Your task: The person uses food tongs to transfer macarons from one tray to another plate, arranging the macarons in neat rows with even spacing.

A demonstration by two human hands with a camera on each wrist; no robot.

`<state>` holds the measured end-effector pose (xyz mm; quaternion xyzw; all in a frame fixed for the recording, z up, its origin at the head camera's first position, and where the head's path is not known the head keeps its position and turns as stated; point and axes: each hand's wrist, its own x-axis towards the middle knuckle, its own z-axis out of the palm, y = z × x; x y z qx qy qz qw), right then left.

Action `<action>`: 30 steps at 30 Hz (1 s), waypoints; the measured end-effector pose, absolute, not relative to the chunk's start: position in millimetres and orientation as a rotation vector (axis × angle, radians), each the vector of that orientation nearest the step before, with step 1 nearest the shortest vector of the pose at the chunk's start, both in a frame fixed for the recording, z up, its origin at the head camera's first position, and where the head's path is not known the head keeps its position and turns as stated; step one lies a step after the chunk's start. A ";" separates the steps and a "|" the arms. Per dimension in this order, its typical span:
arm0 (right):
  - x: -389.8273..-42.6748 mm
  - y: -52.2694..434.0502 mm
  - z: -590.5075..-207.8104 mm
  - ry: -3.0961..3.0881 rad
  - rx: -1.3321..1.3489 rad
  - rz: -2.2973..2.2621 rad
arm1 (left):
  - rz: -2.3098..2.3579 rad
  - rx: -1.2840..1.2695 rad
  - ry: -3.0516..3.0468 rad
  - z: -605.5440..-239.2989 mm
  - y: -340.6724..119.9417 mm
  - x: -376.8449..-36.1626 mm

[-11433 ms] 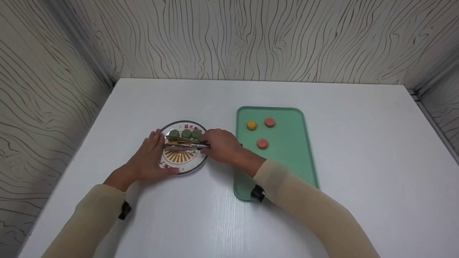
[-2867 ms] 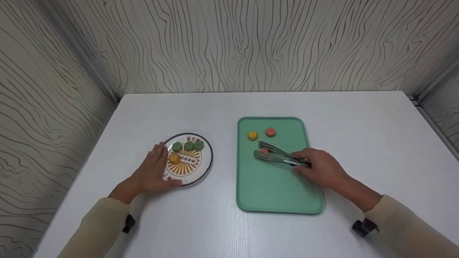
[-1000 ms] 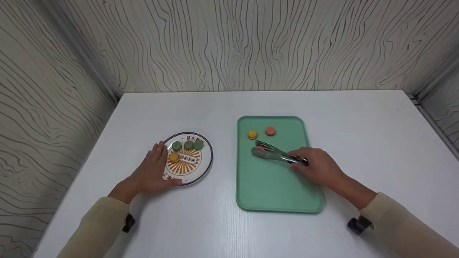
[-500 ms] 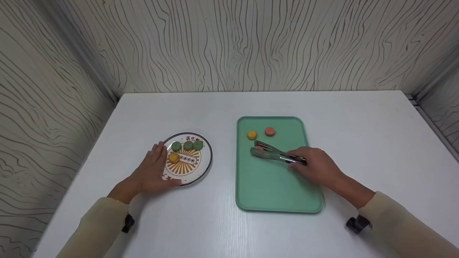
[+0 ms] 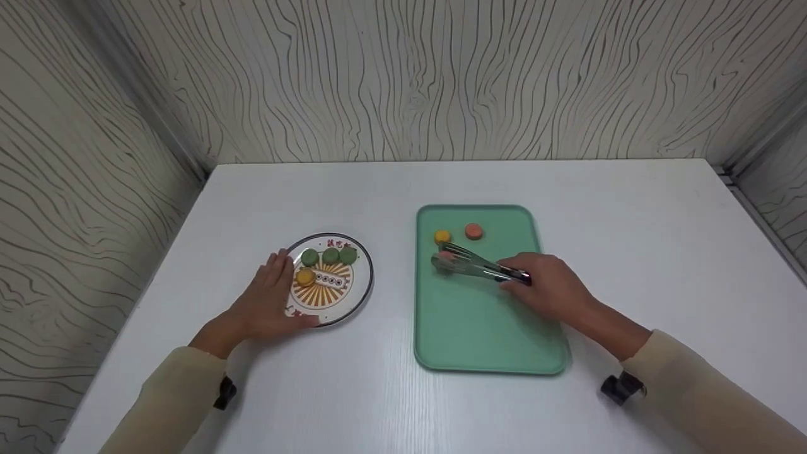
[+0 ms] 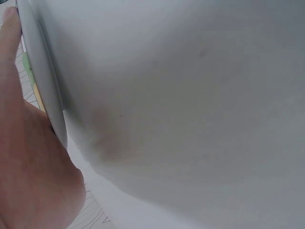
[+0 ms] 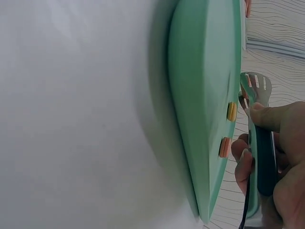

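Note:
My right hand (image 5: 547, 287) grips metal tongs (image 5: 482, 270) with dark handles above the green tray (image 5: 485, 334). Between the tong tips sits a pink macaron (image 5: 446, 256), partly covered by the near arm. In the right wrist view, the tongs (image 7: 259, 88) stand higher than the tray's surface, their slotted tips around the macaron. My left hand (image 5: 268, 302) lies along the left side of a round patterned plate (image 5: 359, 296), fingers straight, thumb on its front rim. On the plate are three green macarons (image 5: 330, 255) and a yellow macaron (image 5: 306, 277).
Another yellow macaron (image 5: 442, 236) and a second pink macaron (image 5: 473, 231) lie at the back of the tray. A strip of white table (image 5: 391, 353) separates plate and tray. Patterned panels (image 5: 403, 82) close off the back and left side.
Earlier the tongs were at the yellow macaron on the plate, then around a pink macaron on the tray. Now they have shifted left with that pink macaron. The left hand stays put.

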<state>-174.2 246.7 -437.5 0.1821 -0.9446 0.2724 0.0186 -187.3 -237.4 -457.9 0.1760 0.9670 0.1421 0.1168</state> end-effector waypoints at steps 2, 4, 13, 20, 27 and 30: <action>-174.8 244.2 -436.4 -2.926 0.578 0.854 | 0.416 0.514 2.830 -458.4 -237.6 -187.4; -175.5 241.8 -435.6 -2.917 0.589 0.859 | 0.416 0.514 2.829 -458.9 -237.9 -187.4; -178.3 229.8 -432.7 -2.912 0.617 0.882 | 0.429 0.517 2.823 -459.9 -238.8 -186.9; -182.8 222.7 -430.4 -2.903 0.650 0.893 | 0.429 0.506 2.808 -461.4 -238.5 -188.0; -185.2 215.0 -429.3 -2.904 0.694 0.889 | 0.442 0.511 2.810 -461.3 -238.9 -187.7; -185.6 211.3 -428.0 -2.897 0.709 0.895 | 0.436 0.518 2.818 -461.1 -238.8 -187.9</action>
